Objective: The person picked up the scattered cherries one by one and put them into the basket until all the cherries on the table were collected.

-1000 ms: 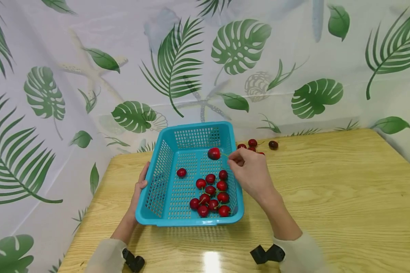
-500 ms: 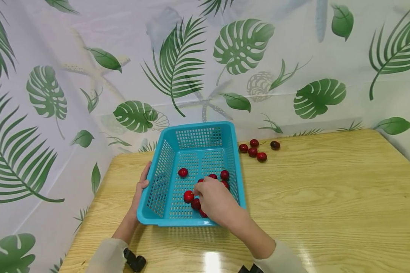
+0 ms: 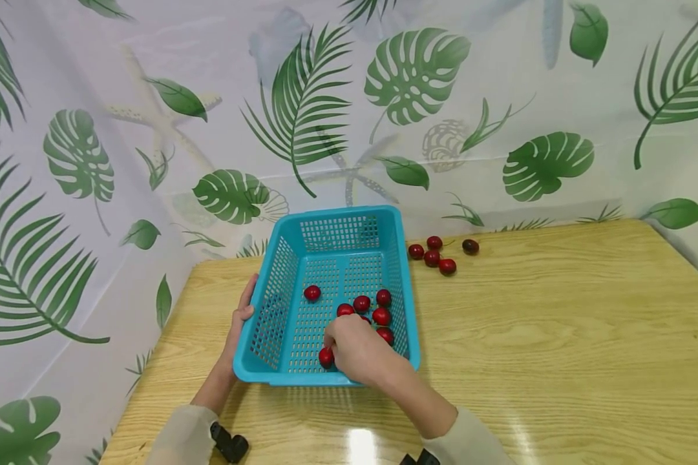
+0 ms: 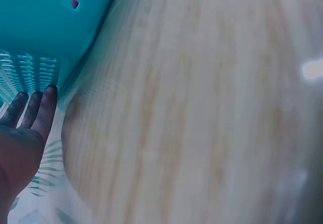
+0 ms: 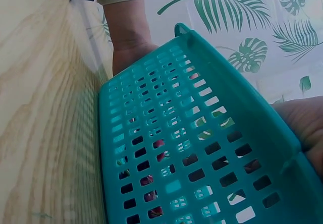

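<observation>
In the head view a blue rectangular plastic basket with slotted walls sits on the table, several red cherries inside. My left hand rests against its left wall, and the left wrist view has straight fingers touching that wall. Low in the basket, toward the near right, my right hand has curled fingers with one cherry right at the fingertips, its stem hidden. The hand covers some of the other cherries. A single cherry lies apart on the basket's left side.
Several loose cherries lie on the wooden table, beyond the basket's right wall, with a darker cherry slightly apart from them. A white cloth with green leaves hangs behind the table and along its left side.
My right hand has carried a cherry by its stem from above the basket's right side down to the cherries near its front. My left hand has stayed at the left wall.
</observation>
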Motion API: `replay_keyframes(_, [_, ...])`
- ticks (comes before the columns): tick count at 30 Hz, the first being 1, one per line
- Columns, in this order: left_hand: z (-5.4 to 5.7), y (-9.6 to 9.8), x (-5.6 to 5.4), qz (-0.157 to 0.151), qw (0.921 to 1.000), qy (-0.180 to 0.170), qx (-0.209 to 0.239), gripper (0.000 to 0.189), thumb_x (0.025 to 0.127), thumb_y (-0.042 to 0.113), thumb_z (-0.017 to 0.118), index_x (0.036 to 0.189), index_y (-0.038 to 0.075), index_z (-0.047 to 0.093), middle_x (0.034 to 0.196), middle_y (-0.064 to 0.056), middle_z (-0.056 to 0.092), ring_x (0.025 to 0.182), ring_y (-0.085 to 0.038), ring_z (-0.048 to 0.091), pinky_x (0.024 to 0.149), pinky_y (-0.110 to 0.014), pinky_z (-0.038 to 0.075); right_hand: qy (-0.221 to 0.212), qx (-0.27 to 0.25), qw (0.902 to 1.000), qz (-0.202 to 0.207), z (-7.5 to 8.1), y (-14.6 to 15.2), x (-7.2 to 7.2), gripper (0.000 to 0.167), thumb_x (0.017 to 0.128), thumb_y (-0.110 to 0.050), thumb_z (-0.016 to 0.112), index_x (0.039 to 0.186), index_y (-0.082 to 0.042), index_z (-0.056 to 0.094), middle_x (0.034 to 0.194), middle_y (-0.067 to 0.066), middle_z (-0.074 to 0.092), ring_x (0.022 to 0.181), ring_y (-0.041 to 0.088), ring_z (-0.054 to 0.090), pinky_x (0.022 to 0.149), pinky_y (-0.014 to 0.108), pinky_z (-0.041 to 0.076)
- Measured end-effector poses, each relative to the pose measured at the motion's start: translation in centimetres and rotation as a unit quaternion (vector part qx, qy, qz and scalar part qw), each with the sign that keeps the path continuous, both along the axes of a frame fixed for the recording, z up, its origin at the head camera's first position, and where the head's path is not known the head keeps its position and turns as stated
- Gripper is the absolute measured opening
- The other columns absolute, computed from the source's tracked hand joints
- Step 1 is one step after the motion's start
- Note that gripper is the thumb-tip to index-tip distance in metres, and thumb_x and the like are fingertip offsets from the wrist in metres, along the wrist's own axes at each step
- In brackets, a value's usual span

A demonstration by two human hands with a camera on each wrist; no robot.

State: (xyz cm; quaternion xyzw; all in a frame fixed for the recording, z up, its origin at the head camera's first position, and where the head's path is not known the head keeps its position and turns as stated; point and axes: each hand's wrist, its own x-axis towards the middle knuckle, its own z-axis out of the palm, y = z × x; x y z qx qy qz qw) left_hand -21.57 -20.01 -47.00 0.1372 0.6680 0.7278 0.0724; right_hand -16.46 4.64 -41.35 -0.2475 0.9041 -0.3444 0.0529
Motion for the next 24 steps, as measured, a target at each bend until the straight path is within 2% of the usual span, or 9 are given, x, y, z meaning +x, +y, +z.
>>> replay_keyframes(4, [0.07,0.01,0.07,0.001,1.0,0.002,-0.003,0.064,0.099,0.024,0.013,0.161,0.022,-0.004,0.167,-0.005,-0.004,0.15,-0.036,0.005,0.113,-0.056,0.015,-0.017,-0.003,0.9999,0.004,-0.03,0.09,-0.04,0.02,0.087,0.01,0.055,0.086,0.002,0.074,0.09,0.009,0.072,0.084,0.018,0.065,0.069,0.027,0.054])
replay_keyframes(7, [0.05,0.03,0.06,0.001,1.0,0.001,-0.004,0.064,0.099,0.023,0.013,0.161,0.022,-0.004,0.167,-0.004,-0.004,0.151,-0.036,0.005,0.113,-0.054,0.016,-0.016,0.002,0.9999,0.0,-0.03,0.09,-0.08,0.017,0.088,0.008,0.059,0.08,-0.001,0.072,0.083,0.004,0.069,0.077,0.014,0.062,0.065,0.025,0.051])
replay_keyframes(14, [0.04,0.04,0.06,0.001,1.0,-0.001,-0.005,0.064,0.099,0.024,0.012,0.161,0.023,-0.004,0.167,-0.005,-0.003,0.15,-0.037,0.006,0.112,-0.055,0.017,-0.013,0.033,0.999,-0.026,0.06,0.03,-0.01,0.019,0.089,-0.004,0.067,0.071,-0.01,0.068,0.07,-0.007,0.06,0.063,0.009,0.053,0.055,0.025,0.045])
replay_keyframes(20, [0.18,0.11,0.15,0.001,1.0,-0.001,-0.003,0.064,0.099,0.023,0.012,0.16,0.021,-0.005,0.167,-0.004,-0.003,0.15,-0.037,0.006,0.112,-0.055,0.016,-0.009,0.046,0.9984,-0.031,0.0,0.0,0.01,0.02,0.091,-0.009,0.066,0.072,-0.012,0.068,0.068,-0.008,0.058,0.059,0.009,0.052,0.05,0.026,0.043])
replay_keyframes(24, [0.28,0.11,0.21,-0.001,1.0,0.001,-0.006,0.064,0.099,0.023,0.012,0.161,0.021,-0.005,0.167,-0.004,-0.003,0.15,-0.036,0.007,0.112,-0.051,0.019,-0.012,0.044,0.9987,-0.024,-0.01,0.06,0.02,0.021,0.093,-0.008,0.064,0.072,-0.012,0.067,0.067,-0.008,0.056,0.058,0.008,0.05,0.049,0.025,0.041])
